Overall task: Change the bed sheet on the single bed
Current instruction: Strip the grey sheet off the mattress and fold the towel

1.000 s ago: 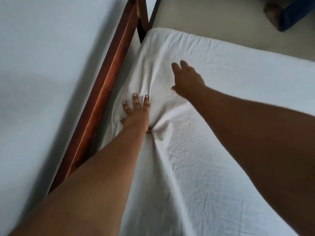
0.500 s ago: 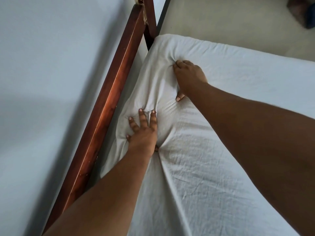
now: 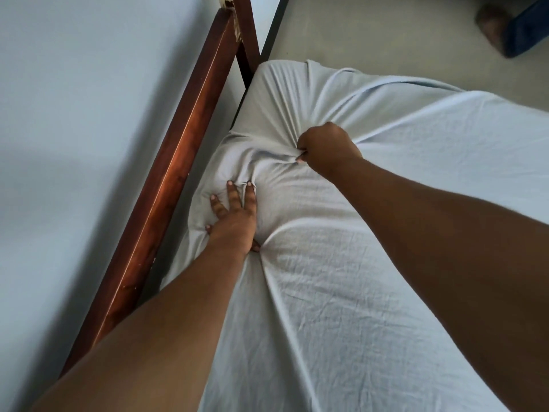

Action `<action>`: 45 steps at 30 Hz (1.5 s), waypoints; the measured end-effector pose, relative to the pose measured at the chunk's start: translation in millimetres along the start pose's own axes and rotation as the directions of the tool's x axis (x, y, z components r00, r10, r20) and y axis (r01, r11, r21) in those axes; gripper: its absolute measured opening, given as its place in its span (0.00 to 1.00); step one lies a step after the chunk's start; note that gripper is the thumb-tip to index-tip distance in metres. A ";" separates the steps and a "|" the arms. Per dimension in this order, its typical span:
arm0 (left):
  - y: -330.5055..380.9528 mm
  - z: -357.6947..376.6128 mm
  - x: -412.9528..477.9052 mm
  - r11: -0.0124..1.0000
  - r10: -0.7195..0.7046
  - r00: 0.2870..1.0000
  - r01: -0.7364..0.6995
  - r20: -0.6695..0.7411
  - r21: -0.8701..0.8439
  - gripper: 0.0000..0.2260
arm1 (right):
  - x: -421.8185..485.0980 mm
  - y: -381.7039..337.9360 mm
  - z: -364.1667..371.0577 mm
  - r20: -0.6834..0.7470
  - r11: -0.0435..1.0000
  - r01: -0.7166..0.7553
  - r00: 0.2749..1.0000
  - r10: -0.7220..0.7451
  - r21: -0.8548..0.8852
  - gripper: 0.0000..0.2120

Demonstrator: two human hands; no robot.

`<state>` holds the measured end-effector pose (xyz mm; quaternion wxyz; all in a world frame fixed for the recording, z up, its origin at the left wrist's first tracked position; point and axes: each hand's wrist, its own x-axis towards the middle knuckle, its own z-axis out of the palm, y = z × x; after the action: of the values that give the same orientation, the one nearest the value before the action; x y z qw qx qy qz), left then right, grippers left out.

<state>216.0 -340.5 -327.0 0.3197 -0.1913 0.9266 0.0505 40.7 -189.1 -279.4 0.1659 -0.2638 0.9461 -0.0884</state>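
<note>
**Sheet gathered at far-left corner, bed still covered**

Right hand (image 3: 325, 150) clenched on a bunch of the white bed sheet (image 3: 341, 292), knuckles up, folds radiating from the fist toward the far corner. Left hand (image 3: 234, 217) flat on the cloth, fingers (image 3: 233, 194) straight and spread, pressing down just beside the wooden bed frame (image 3: 178, 150); thumb tucked under a crease on the near side, only partly seen.

Risks from here, as judgement:
- Corner likely still hooked over the mattress end; a hard pull from the fist could strain or tear the fabric rather than free it.
- Left palm pinning the same cloth the right hand draws on; working against itself, sheet may not slide.
- Sheet edge could snag between mattress and frame rail on the left, where the gap is narrow and dark.
- Knuckles close to the rail; a slip could knock them on the wood.

Look of the sheet: plain white, thin, finely creased all over, a long ridge running from the near edge up to the left wrist. Spread across the whole visible bed, taut over the far corner, bunched between the two hands. Pale floor (image 3: 386, 34) beyond the far end.
</note>
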 end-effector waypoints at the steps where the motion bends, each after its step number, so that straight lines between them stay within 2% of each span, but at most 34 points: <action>1: -0.1 -0.6 -0.5 1.000 -0.003 1.000 0.003 0.013 -0.007 0.54 | -13.4 -1.9 0.4 0.028 1.000 0.024 0.999 -0.024 0.005 0.03; 3: -0.2 -0.7 3.2 1.000 -0.015 0.999 0.016 0.030 -0.020 0.57 | -44.5 -4.9 1.2 0.103 0.998 0.047 0.993 -0.052 0.044 0.06; 5: 1.8 -0.2 2.2 1.000 -0.024 0.999 0.025 0.031 -0.016 0.55 | -85.9 -6.8 -3.6 0.179 0.996 0.049 0.982 -0.062 0.078 0.09; 7: 5.9 -1.0 -8.2 0.999 -0.036 0.999 0.036 -0.013 -0.006 0.47 | -128.1 -7.4 -15.2 0.212 0.994 0.040 0.975 -0.060 0.098 0.09; 9: 7.5 0.9 -26.0 0.999 -0.027 0.988 0.032 -0.151 0.036 0.35 | -162.6 -12.6 -32.5 0.208 0.991 0.047 0.975 -0.073 0.124 0.06; 11: 8.0 6.7 -52.0 0.999 0.047 0.959 -0.038 -0.278 0.037 0.28 | -183.6 -15.2 -47.6 0.187 0.989 0.073 0.978 -0.096 0.126 0.04; 13: 7.0 18.5 -80.5 0.982 0.154 0.915 -0.184 -0.372 -0.045 0.27 | -190.6 -13.5 -57.6 0.067 0.993 0.083 0.994 -0.089 0.089 0.05; 14: 7.2 24.9 -94.5 0.956 0.187 0.875 -0.267 -0.446 -0.124 0.29 | -189.1 -9.8 -58.8 -0.060 0.995 0.087 0.995 -0.084 0.056 0.06; 16: 6.8 37.3 -123.8 0.902 0.168 0.789 -0.366 -0.590 -0.232 0.30 | -192.5 -3.9 -64.3 -0.312 0.998 0.062 0.948 -0.068 -0.028 0.10; 17: 6.8 40.0 -140.1 0.879 0.171 0.765 -0.403 -0.621 -0.254 0.30 | -196.7 -4.2 -65.0 -0.380 0.998 0.034 0.924 -0.051 -0.053 0.13; 19: 4.4 41.1 -170.9 0.845 0.181 0.760 -0.445 -0.624 -0.296 0.31 | -207.8 -10.9 -60.9 -0.367 0.998 -0.022 0.930 -0.001 -0.057 0.21; 21: -7.7 47.4 -195.9 0.847 0.057 0.804 -0.353 -0.592 -0.397 0.31 | -226.4 -26.2 -47.6 -0.247 0.999 -0.040 0.968 0.040 0.006 0.25; 24: -32.8 66.3 -229.7 0.816 -0.307 0.843 -0.004 -0.441 -0.577 0.30 | -266.1 -57.5 -17.8 0.083 0.989 0.008 0.996 -0.020 0.145 0.28; 25: -40.7 71.5 -238.5 0.777 -0.420 0.842 0.141 -0.338 -0.614 0.31 | -281.0 -69.4 -7.9 0.194 0.983 0.007 0.980 -0.043 0.182 0.29; 27: -58.9 81.1 -258.6 0.634 -0.601 0.795 0.416 -0.078 -0.652 0.32 | -312.1 -96.3 14.9 0.364 0.966 -0.019 0.928 -0.079 0.259 0.31; 29: -73.0 90.5 -268.8 0.487 -0.660 0.746 0.517 0.091 -0.704 0.28 | -338.1 -119.6 36.8 0.459 0.949 -0.046 0.882 -0.108 0.312 0.33; 31: -82.8 98.1 -274.1 0.379 -0.602 0.774 0.494 0.197 -0.783 0.23 | -359.5 -139.7 53.1 0.533 0.930 -0.079 0.835 -0.135 0.360 0.32; 34: -83.6 94.9 -284.6 0.091 -0.403 0.816 0.486 0.415 -0.869 0.14 | -386.3 -160.4 67.3 0.589 0.890 -0.188 0.801 -0.106 0.415 0.27; 35: -83.8 93.4 -288.4 0.056 -0.327 0.829 0.497 0.454 -0.866 0.11 | -393.3 -165.6 70.0 0.602 0.864 -0.247 0.795 -0.078 0.438 0.25; 36: -84.5 90.6 -291.4 0.113 -0.280 0.848 0.494 0.450 -0.862 0.08 | -399.4 -169.5 70.5 0.616 0.825 -0.320 0.787 -0.044 0.467 0.24; 38: -86.5 87.8 -293.8 0.382 -0.278 0.892 0.444 0.358 -0.810 0.02 | -408.8 -176.1 70.0 0.650 0.712 -0.469 0.759 0.022 0.523 0.22; 39: -87.4 85.3 -297.5 0.485 -0.297 0.906 0.415 0.302 -0.770 0.01 | -413.6 -179.2 69.2 0.662 0.662 -0.517 0.749 0.043 0.543 0.22; 40: -86.6 80.8 -301.5 0.505 -0.287 0.915 0.396 0.283 -0.767 0.04 | -416.7 -181.0 68.4 0.659 0.625 -0.539 0.750 0.052 0.564 0.21; 43: -73.3 61.3 -319.6 0.345 -0.161 0.939 0.341 0.303 -0.874 0.09 | -427.6 -188.8 60.7 0.636 0.560 -0.558 0.769 0.071 0.612 0.19; 45: -65.1 52.0 -331.1 0.255 -0.098 0.959 0.283 0.267 -0.924 0.10 | -435.3 -194.3 55.0 0.612 0.483 -0.574 0.785 0.096 0.661 0.18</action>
<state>510.1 -282.5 -163.7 0.2153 -0.4503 0.6525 0.5702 502.6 -127.8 -164.6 0.5199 0.0306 0.7476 -0.4120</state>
